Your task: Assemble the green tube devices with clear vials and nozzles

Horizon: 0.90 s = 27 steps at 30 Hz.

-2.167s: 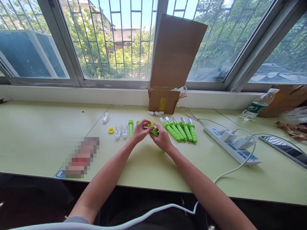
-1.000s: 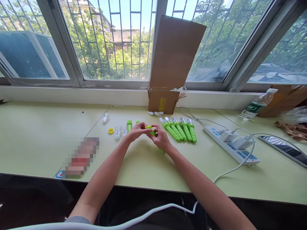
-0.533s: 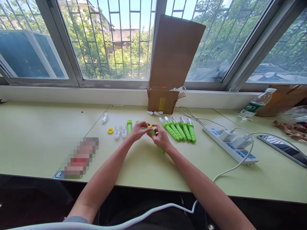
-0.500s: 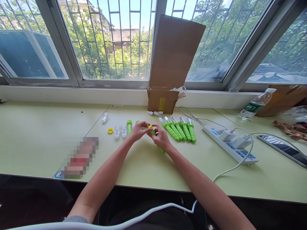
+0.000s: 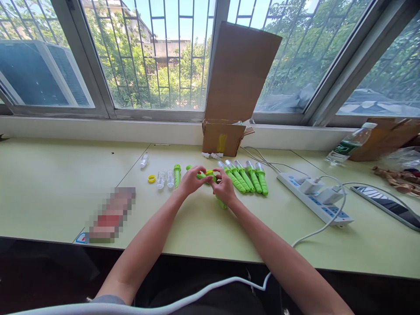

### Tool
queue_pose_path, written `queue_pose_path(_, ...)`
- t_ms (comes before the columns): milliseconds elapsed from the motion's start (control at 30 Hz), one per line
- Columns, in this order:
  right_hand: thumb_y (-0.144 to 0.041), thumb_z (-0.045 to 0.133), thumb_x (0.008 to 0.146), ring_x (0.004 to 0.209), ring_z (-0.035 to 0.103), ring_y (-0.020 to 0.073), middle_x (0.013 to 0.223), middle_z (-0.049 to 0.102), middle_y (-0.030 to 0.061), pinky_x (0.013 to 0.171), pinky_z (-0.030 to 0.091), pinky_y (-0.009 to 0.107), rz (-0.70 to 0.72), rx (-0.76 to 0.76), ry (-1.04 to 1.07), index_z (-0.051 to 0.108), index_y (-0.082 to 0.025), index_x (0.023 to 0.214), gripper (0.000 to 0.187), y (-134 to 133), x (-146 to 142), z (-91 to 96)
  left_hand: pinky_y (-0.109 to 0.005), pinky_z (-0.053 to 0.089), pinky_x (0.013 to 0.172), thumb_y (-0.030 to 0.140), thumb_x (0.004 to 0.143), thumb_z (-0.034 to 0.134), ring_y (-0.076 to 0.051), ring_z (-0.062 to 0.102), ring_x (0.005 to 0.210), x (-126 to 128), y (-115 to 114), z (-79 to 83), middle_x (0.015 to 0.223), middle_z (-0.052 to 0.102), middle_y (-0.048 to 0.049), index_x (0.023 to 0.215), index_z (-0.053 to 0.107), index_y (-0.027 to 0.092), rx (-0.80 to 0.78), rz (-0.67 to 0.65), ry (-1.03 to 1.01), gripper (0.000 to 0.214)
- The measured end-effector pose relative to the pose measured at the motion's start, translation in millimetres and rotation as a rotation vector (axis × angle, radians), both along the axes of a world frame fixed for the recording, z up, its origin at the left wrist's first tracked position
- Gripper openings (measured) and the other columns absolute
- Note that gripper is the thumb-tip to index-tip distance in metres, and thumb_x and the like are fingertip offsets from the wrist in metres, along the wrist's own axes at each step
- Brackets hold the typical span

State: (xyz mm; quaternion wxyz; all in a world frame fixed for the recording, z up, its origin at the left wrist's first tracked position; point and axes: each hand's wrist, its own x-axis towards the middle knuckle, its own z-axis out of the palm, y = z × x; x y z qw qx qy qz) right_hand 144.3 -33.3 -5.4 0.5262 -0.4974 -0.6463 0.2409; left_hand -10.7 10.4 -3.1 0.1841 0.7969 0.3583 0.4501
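My left hand [image 5: 190, 180] and my right hand [image 5: 224, 187] meet above the middle of the table. A yellow ring [image 5: 209, 172] sits between their fingertips, and the left fingers pinch at it. My right hand is closed around a green ribbed handle [image 5: 221, 203], whose lower end shows beneath the palm; fingers cover much of it. Another green piece [image 5: 188, 167] shows just behind my left hand, partly hidden. Left of it are a green handle [image 5: 177, 175], two clear plastic cups [image 5: 160, 180] and a loose yellow ring [image 5: 151, 179].
Several green handles with clear tops [image 5: 247, 177] lie in a row to the right. Behind stands an open cardboard box [image 5: 218, 138] with small white parts [image 5: 212, 155] before it. A power strip [image 5: 315, 199], phone [image 5: 387, 205] and water bottle [image 5: 351, 144] are on the right.
Both hands have shifted slightly to the right. The yellow ring between the fingers now shows more fully, with more green visible beside it.
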Motion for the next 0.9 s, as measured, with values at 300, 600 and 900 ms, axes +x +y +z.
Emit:
queue_pose_path(300, -0.046, 0.066, 0.07, 0.036, 0.052, 0.0128, 0.062, 0.056, -0.0047, 0.031, 0.04, 0.023, 0.029, -0.055, 0.118, 0.047, -0.021, 0.108, 0.049, 2.5, -0.4, -5.1, -0.027, 0.048, 0.073, 0.049, 0.081, 0.059, -0.016, 0.063, 0.083, 0.4, -3.6, 3.2, 0.091, 0.067, -0.0011, 0.089, 0.059, 0.022, 0.029, 0.048, 0.063, 0.029)
queue_pose_path(600, -0.046, 0.071, 0.066, 0.035, 0.051, 0.0126, 0.062, 0.058, -0.0046, 0.03, 0.041, 0.023, 0.072, -0.107, 0.273, 0.046, -0.021, 0.106, 0.053, 1.5, -2.0, -2.7, -0.027, 0.05, 0.072, 0.052, 0.078, 0.06, -0.016, 0.064, 0.083, 2.7, -3.2, 2.4, 0.088, 0.067, -0.0015, 0.09, 0.058, 0.022, -0.008, 0.041, 0.004, 0.032)
queue_pose_path(900, -0.047, 0.072, 0.066, 0.031, 0.049, 0.0124, 0.06, 0.06, -0.0053, 0.027, 0.038, 0.024, 0.112, -0.164, 0.416, 0.045, -0.022, 0.106, 0.055, 1.0, -3.4, -1.1, -0.028, 0.054, 0.072, 0.054, 0.076, 0.063, -0.017, 0.067, 0.085, 4.6, -2.6, 2.0, 0.083, 0.068, -0.0029, 0.09, 0.058, 0.021, -0.1, -0.023, -0.1, 0.037)
